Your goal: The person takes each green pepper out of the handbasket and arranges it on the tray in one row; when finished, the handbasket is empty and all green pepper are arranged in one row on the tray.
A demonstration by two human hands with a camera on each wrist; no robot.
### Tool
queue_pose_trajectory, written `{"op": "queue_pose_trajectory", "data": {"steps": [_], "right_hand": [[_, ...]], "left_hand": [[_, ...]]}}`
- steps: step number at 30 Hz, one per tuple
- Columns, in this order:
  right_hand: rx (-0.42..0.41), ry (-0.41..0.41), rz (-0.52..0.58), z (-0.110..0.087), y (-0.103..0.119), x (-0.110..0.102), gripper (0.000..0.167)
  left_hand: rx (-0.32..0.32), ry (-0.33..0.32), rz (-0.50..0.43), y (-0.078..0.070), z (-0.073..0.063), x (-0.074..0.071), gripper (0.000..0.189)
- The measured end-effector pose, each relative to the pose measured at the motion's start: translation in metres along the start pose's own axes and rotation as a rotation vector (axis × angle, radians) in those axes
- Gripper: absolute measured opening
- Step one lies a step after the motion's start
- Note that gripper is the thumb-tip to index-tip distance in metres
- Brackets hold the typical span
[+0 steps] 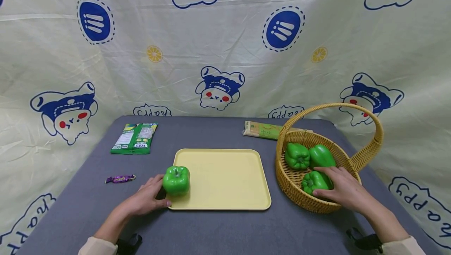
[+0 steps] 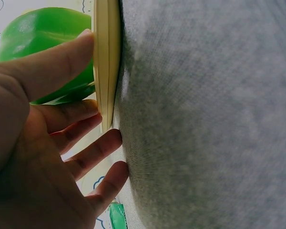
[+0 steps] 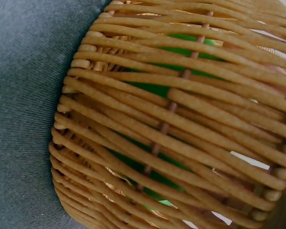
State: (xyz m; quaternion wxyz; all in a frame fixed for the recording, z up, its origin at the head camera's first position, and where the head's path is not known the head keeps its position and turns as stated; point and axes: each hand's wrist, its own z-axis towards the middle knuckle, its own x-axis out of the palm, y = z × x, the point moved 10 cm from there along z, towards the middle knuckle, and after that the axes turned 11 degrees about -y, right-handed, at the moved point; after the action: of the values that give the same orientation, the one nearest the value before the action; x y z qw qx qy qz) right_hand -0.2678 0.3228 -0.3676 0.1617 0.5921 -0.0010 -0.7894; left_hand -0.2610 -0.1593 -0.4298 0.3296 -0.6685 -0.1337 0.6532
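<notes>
In the head view my left hand (image 1: 148, 197) is at the left edge of a yellow tray (image 1: 225, 178), beside a green bell pepper (image 1: 176, 180) standing on it. The left wrist view shows the thumb (image 2: 62, 59) and fingertips at the tray's rim, the fingers spread and fairly straight. My right hand (image 1: 347, 188) reaches over the near side of a wicker basket (image 1: 296, 192). Thumb and fingers span a second green bell pepper (image 1: 314, 181) inside it and grip it. Two more green peppers (image 1: 297, 155) lie behind. Basket weave hides most of this hand in the right wrist view.
A green snack packet (image 1: 135, 138) lies at the back left, with a purple wrapped candy (image 1: 120, 179) nearer the front. Behind the tray and partly behind the basket is a long green-and-tan package (image 1: 262, 130). The basket's tall handle (image 1: 366, 157) arches above its rim.
</notes>
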Motion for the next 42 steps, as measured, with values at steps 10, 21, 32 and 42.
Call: {"op": "queue_pose_trajectory", "data": {"steps": [10,21,32,42], "right_hand": [[0.003,-0.033,-0.015,0.001,0.000,-0.007,0.076],[0.020,-0.085,-0.002,0.005,0.007,-0.030,0.081],[0.008,-0.158,0.075,0.003,0.022,-0.049,0.081],[-0.053,-0.244,0.099,0.002,0.046,-0.062,0.078]], "left_hand": [[-0.012,0.000,0.003,0.002,0.001,0.000,0.072],[-0.015,0.000,-0.002,0.001,0.001,-0.001,0.072],[-0.002,0.002,-0.005,-0.002,0.000,-0.001,0.072],[-0.015,-0.003,0.006,0.001,0.001,0.000,0.072]]}}
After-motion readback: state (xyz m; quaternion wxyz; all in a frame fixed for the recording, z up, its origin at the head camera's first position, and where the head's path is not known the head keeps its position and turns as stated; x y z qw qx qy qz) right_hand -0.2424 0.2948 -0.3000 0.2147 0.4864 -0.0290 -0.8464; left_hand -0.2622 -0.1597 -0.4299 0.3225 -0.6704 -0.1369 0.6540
